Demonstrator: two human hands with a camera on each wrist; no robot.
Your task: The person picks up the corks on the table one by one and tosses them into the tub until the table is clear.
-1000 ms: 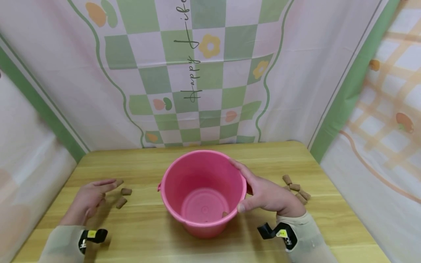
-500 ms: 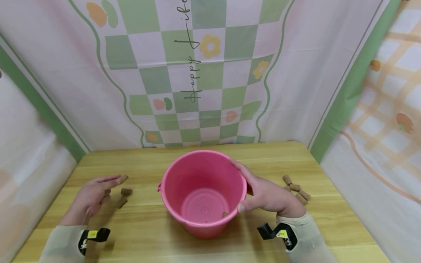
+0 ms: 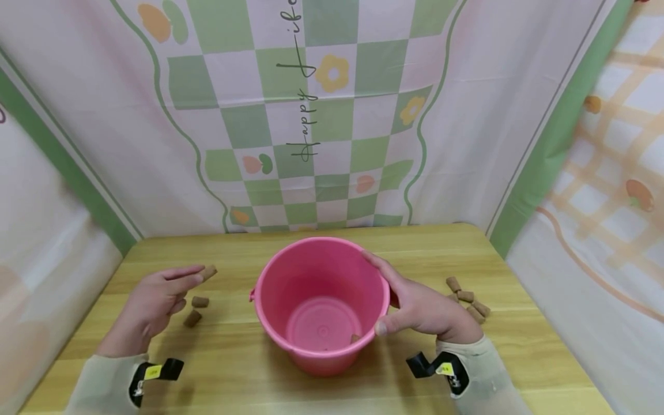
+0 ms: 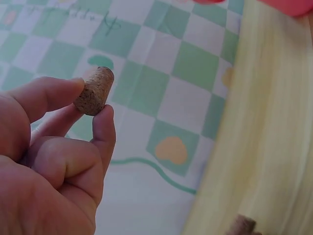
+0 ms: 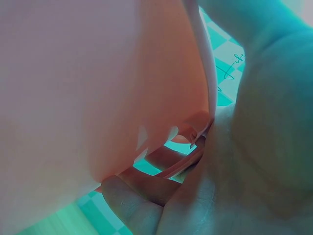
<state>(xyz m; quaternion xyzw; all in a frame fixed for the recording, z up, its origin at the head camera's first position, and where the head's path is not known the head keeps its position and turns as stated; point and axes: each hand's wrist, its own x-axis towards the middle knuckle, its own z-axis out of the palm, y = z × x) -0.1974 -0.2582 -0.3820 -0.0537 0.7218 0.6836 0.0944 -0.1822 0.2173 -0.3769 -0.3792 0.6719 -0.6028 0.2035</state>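
Pinched in the fingertips of my left hand (image 3: 155, 300) is a small brown cork (image 4: 96, 92), raised above the left side of the table. Two more corks, one nearer the back (image 3: 200, 301) and one nearer the front (image 3: 193, 318), lie on the wood just right of and below this hand. A pink bucket (image 3: 321, 364) stands upright at the middle, its mouth facing up. My right hand (image 3: 422, 305) grips its right side, thumb at the rim; in the right wrist view the fingers curl against the outer wall. Inside the bucket, part of a cork (image 3: 355, 338) shows near the right front.
Several corks (image 3: 465, 295) lie in a loose cluster on the right of the wooden table (image 3: 233, 374). A patterned curtain (image 3: 332, 127) hangs along the table's back edge, with more cloth at both sides. Each wrist wears a black strap.
My left hand has lifted the cork off the table and moved it up and rightward toward the bucket. The right hand and the bucket have stayed in place.
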